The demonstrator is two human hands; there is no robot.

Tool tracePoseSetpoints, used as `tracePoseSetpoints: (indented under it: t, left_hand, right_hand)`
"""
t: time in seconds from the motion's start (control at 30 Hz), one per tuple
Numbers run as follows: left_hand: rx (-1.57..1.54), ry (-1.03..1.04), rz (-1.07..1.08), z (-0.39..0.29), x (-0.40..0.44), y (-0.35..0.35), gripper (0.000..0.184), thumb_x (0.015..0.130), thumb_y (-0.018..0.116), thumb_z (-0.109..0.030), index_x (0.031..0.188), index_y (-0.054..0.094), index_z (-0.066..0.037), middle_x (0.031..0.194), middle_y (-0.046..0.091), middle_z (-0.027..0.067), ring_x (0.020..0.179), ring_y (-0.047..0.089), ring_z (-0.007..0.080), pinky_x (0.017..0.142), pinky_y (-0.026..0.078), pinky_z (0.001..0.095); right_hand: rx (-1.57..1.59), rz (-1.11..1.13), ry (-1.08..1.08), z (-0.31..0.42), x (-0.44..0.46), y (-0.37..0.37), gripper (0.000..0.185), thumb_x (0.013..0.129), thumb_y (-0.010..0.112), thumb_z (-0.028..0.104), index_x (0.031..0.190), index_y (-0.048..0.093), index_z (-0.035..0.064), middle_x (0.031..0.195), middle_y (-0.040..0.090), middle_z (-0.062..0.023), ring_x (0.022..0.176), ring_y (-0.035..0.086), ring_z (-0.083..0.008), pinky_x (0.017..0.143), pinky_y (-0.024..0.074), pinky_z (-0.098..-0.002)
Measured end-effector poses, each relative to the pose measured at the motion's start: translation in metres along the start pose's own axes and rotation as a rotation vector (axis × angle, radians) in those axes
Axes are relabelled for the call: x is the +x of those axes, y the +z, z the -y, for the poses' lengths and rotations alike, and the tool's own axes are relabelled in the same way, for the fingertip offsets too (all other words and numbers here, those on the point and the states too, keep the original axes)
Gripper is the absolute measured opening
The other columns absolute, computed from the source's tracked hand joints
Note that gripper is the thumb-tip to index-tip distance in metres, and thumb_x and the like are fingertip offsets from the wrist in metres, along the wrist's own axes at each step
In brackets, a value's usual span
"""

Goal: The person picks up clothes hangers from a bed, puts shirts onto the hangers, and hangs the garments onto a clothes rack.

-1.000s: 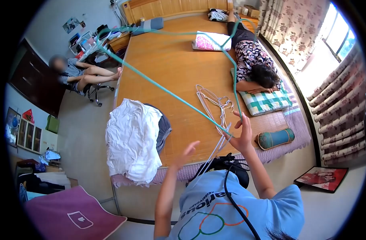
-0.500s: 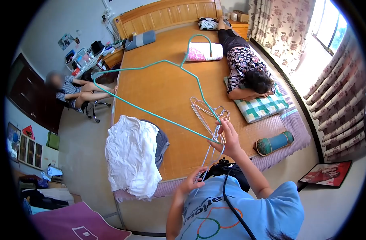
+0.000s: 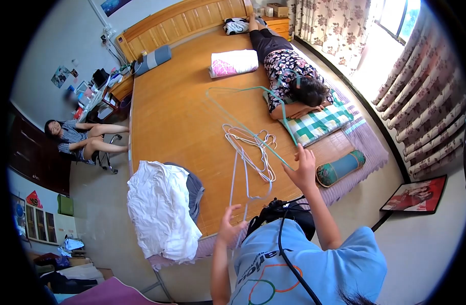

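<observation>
My right hand (image 3: 302, 168) pinches a green wire clothes hanger (image 3: 257, 136) by one corner. The hanger is raised over the bed, blurred by motion, its hook in front of the person lying there. In my left hand (image 3: 229, 227), fingers curled, is a pale lilac hanger (image 3: 233, 175), upright near the bed's front edge with its hook toward the right. Several white hangers (image 3: 266, 161) lie in a tangled bunch on the mat just beyond my hands. Left of them is a heap of white cloth (image 3: 159, 213) with a grey garment (image 3: 195, 190) beneath.
A person (image 3: 294, 66) lies face down on the bed (image 3: 177, 112), head on a green checked pillow (image 3: 319, 124). A bolster (image 3: 341, 168) rests near the right corner. Another person (image 3: 83, 137) sits on a chair at left. A framed picture (image 3: 415, 194) stands at lower right.
The green hanger has swung right and away from the camera. My left hand has moved left, and the lilac hanger now stands apart from the white bunch. The view has turned right.
</observation>
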State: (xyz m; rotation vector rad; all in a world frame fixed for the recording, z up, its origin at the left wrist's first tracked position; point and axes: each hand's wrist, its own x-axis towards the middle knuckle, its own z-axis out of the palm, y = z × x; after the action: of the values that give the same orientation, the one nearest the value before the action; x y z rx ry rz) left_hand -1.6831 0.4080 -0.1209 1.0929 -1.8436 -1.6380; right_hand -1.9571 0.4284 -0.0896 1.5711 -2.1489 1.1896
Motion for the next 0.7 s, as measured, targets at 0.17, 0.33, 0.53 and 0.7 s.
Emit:
tracePoseSetpoints:
  t: [0.17, 0.33, 0.53, 0.7]
  left_hand:
    - [0.276, 0.217, -0.193, 0.029, 0.066, -0.005, 0.048, 0.061, 0.062, -0.032, 0.1, 0.049, -0.008, 0.107, 0.043, 0.0129, 0.107, 0.034, 0.028, 0.09, 0.024, 0.0421]
    - [0.676, -0.101, -0.237, 0.023, 0.085, 0.014, 0.055, 0.077, 0.034, -0.053, 0.106, 0.048, -0.007, 0.12, 0.033, 0.0202, 0.117, 0.015, 0.0392, 0.094, 0.017, 0.0442]
    - [0.191, 0.006, 0.001, 0.026, 0.068, 0.043, 0.063, 0.075, 0.041, -0.052, 0.113, 0.04, -0.002, 0.121, 0.031, 0.0211, 0.118, 0.018, 0.0347, 0.096, 0.016, 0.0394]
    - [-0.526, 0.136, 0.069, 0.009, 0.038, 0.048, 0.085, 0.067, 0.052, -0.055, 0.126, 0.019, -0.004, 0.128, 0.02, 0.0166, 0.121, 0.015, 0.0261, 0.096, 0.013, 0.0365]
  right_hand:
    - [0.087, -0.109, 0.171, -0.023, -0.007, -0.003, 0.065, 0.056, 0.068, 0.015, 0.11, 0.036, -0.0036, 0.068, 0.042, -0.0067, 0.064, 0.043, -0.021, 0.062, 0.0364, -0.0324]
    - [0.099, -0.088, 0.201, -0.021, -0.016, -0.02, 0.066, 0.055, 0.069, 0.012, 0.111, 0.037, -0.0032, 0.065, 0.042, -0.0073, 0.06, 0.044, -0.0189, 0.056, 0.0374, -0.0291]
    - [0.447, 0.148, 0.243, -0.006, -0.056, -0.022, 0.063, 0.054, 0.068, 0.007, 0.109, 0.04, -0.0026, 0.066, 0.043, -0.0069, 0.061, 0.046, -0.0157, 0.059, 0.0395, -0.0252]
    - [0.827, 0.606, 0.115, 0.032, -0.052, -0.011, 0.06, 0.053, 0.069, 0.009, 0.107, 0.043, -0.0007, 0.072, 0.05, -0.0058, 0.067, 0.048, -0.0138, 0.065, 0.0402, -0.0253]
